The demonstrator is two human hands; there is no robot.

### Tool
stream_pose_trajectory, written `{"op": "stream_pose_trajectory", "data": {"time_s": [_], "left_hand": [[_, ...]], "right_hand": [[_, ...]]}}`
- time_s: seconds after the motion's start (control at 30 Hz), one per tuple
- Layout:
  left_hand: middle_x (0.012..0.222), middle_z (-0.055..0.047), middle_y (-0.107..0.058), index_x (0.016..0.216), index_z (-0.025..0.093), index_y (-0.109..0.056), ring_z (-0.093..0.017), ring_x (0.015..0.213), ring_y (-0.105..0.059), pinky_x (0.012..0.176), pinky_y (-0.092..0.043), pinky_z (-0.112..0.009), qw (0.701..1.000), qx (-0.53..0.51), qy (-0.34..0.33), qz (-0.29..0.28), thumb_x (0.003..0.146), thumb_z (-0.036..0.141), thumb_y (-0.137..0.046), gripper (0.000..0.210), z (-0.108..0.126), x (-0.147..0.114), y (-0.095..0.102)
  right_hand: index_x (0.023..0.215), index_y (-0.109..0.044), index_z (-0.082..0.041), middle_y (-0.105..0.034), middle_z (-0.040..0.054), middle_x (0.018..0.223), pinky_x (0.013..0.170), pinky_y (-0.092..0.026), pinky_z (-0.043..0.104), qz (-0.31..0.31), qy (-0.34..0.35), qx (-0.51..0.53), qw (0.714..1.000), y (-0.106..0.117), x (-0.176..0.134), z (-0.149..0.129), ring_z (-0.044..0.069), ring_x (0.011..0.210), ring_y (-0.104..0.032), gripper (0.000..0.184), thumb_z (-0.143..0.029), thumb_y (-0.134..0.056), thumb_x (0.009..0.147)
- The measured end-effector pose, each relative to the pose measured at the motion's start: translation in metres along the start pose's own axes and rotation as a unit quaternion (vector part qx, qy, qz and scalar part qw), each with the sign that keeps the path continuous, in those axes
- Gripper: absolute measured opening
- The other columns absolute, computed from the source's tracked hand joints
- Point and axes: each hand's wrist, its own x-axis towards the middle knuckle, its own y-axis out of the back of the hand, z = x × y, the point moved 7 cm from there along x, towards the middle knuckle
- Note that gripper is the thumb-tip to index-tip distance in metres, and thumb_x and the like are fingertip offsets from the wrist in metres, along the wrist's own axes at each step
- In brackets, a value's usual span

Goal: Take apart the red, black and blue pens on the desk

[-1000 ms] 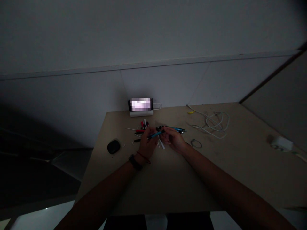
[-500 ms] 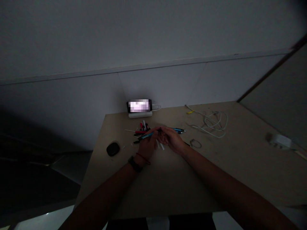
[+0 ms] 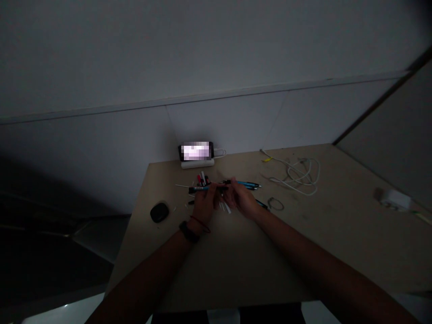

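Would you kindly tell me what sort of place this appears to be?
Probably a dimly lit indoor work corner: a pale, wood-coloured tabletop meets a plain whitish panelled wall, and a glowing, black-framed rectangular screen stands near the back edge.

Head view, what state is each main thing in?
Held pen, roughly level
Left hand, closed on that pen
Right hand, curled near the pen's right end, grip unclear
Blue pens, lying down
Screen, lit, propped up
White cable, loosely coiled
Black rounded object, lying flat
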Motion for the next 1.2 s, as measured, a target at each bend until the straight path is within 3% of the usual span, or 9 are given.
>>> {"op": "stream_pose_trajectory", "data": {"time_s": [0.17, 0.37, 0.6, 0.8, 1.0, 1.1, 1.2], "left_hand": [[0.05, 0.0, -0.055, 0.084, 0.013, -0.074, -0.008, 0.041, -0.042, 0.04, -0.027, -0.022, 0.998, -0.036, 0.024, 0.041, 0.083, 0.077, -0.049, 0.069, 0.003, 0.0, 0.006], [0.049, 0.0, -0.054, 0.078, 0.013, -0.072, -0.008, 0.041, -0.042, 0.04, -0.027, -0.022, 0.998, -0.016, 0.028, 0.061, 0.085, 0.077, -0.047, 0.069, 0.005, -0.002, 0.007], [0.049, 0.001, -0.052, 0.079, 0.014, -0.071, -0.008, 0.041, -0.042, 0.04, -0.029, -0.022, 1.0, 0.014, -0.004, -0.009, 0.085, 0.075, -0.05, 0.065, 0.0, 0.001, -0.001], [0.053, 0.004, -0.053, 0.098, 0.014, -0.07, -0.006, 0.039, -0.04, 0.038, -0.03, -0.019, 0.999, -0.037, -0.024, -0.002, 0.084, 0.067, -0.061, 0.056, -0.001, 0.001, 0.0], [0.057, 0.004, -0.056, 0.11, 0.014, -0.068, -0.005, 0.04, -0.041, 0.038, -0.031, -0.019, 0.998, -0.064, -0.011, 0.01, 0.08, 0.059, -0.07, 0.054, 0.002, 0.001, 0.002], [0.064, 0.003, -0.059, 0.105, 0.016, -0.067, -0.006, 0.045, -0.046, 0.041, -0.035, -0.019, 0.997, -0.052, -0.026, 0.051, 0.077, 0.056, -0.075, 0.049, 0.003, -0.001, 0.008], [0.065, 0.001, -0.06, 0.097, 0.017, -0.067, -0.008, 0.05, -0.05, 0.045, -0.038, -0.019, 0.998, -0.015, -0.046, 0.046, 0.082, 0.055, -0.07, 0.041, 0.006, -0.006, 0.007]], "right_hand": [[0.054, -0.055, -0.021, -0.047, -0.0013, 0.042, 0.039, -0.026, 0.025, -0.008, -0.024, 0.048, 0.999, -0.001, 0.0, 0.0, 0.012, 0.037, -0.039, 0.073, -0.087, -0.039, 0.08], [0.056, -0.055, -0.021, -0.048, -0.0016, 0.042, 0.039, -0.026, 0.026, -0.005, -0.013, 0.019, 1.0, 0.001, 0.001, 0.002, 0.012, 0.036, -0.04, 0.069, -0.084, -0.043, 0.082], [0.057, -0.058, -0.019, -0.053, -0.0011, 0.047, 0.041, -0.029, 0.026, -0.028, 0.022, -0.057, 0.998, -0.005, 0.001, 0.0, 0.011, 0.04, -0.044, 0.061, -0.072, -0.051, 0.088], [0.055, -0.058, -0.019, -0.051, -0.002, 0.044, 0.041, -0.03, 0.025, -0.009, 0.004, -0.075, 0.997, -0.006, 0.0, -0.005, 0.01, 0.038, -0.042, 0.061, -0.072, -0.054, 0.086], [0.049, -0.047, -0.021, -0.044, -0.0036, 0.039, 0.038, -0.028, 0.026, 0.044, -0.004, 0.04, 0.998, 0.003, 0.002, 0.001, 0.01, 0.035, -0.038, 0.061, -0.07, -0.06, 0.084], [0.046, -0.041, -0.023, -0.037, -0.0052, 0.035, 0.036, -0.025, 0.025, 0.059, -0.025, 0.088, 0.994, 0.004, 0.002, 0.004, 0.009, 0.033, -0.034, 0.063, -0.07, -0.059, 0.084], [0.045, -0.04, -0.022, -0.037, -0.005, 0.034, 0.035, -0.024, 0.025, 0.078, -0.038, 0.1, 0.991, 0.006, 0.001, 0.006, 0.009, 0.032, -0.033, 0.064, -0.069, -0.061, 0.083]]}}
